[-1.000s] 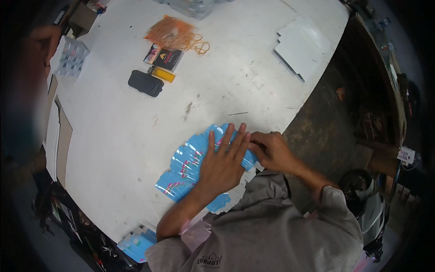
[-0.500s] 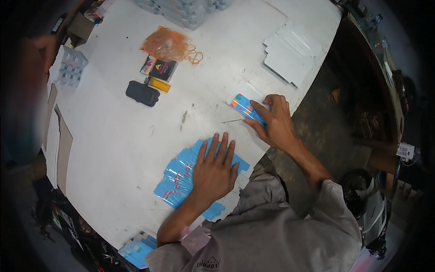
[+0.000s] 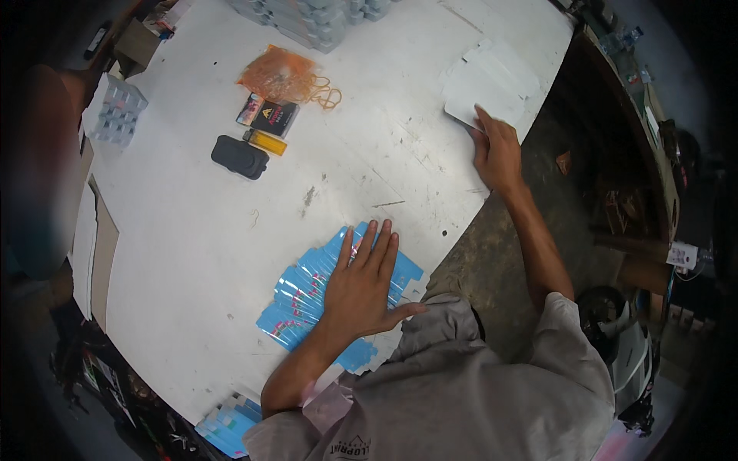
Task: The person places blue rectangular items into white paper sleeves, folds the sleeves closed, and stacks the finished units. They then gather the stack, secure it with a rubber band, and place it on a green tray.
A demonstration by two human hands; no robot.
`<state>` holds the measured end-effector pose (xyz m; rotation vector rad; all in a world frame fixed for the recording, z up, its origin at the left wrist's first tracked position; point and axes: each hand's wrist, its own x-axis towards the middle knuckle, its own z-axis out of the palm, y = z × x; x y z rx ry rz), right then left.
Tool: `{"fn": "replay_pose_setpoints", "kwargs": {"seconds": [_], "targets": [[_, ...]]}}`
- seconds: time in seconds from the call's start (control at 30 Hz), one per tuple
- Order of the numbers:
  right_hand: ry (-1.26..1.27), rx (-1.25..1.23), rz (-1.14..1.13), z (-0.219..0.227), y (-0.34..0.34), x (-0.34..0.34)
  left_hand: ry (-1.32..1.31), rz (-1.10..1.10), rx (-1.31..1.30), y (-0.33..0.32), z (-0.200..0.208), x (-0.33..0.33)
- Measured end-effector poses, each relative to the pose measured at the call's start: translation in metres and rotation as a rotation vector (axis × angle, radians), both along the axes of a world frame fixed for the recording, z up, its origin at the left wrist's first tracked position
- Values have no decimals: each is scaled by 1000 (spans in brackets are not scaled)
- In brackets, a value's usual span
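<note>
Under L grip [image 3: 358, 286], fanned blue cards [image 3: 286, 306], wht stack [image 3: 486, 83] by R grip [image 3: 502, 155]

A fan of glossy, light-blue printed card pieces [image 3: 298, 286] lies flat on the table [image 3: 192, 230], close to its near edge, under the spread left hand [image 3: 360, 288]. The pieces overlap like shingles, their stepped outer rim curving from lower left up to the top; small pink and red marks run across them in an arc, and pale, notched ends show at the lower right (the hand hides much of the middle). Farther off, near the table's right edge, 1 low stack of white, notched card pieces [image 3: 492, 83] lies flat, the right hand [image 3: 500, 150] at its near corner
</note>
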<state>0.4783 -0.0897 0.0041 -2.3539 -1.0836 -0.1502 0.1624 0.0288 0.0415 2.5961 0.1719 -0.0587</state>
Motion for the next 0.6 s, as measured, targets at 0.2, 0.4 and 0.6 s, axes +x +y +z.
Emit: {"fn": "replay_pose_setpoints", "kwargs": {"seconds": [0.2, 0.4, 0.6], "targets": [[-26, -51, 310, 15, -1, -92, 44, 15, 61, -7, -16, -2], [753, -53, 451, 28, -16, -159, 4, -30, 267, -11, -10, -1], [-231, -101, -3, -2, -10, -26, -26, 20, 12, -6, -7, 0]]}}
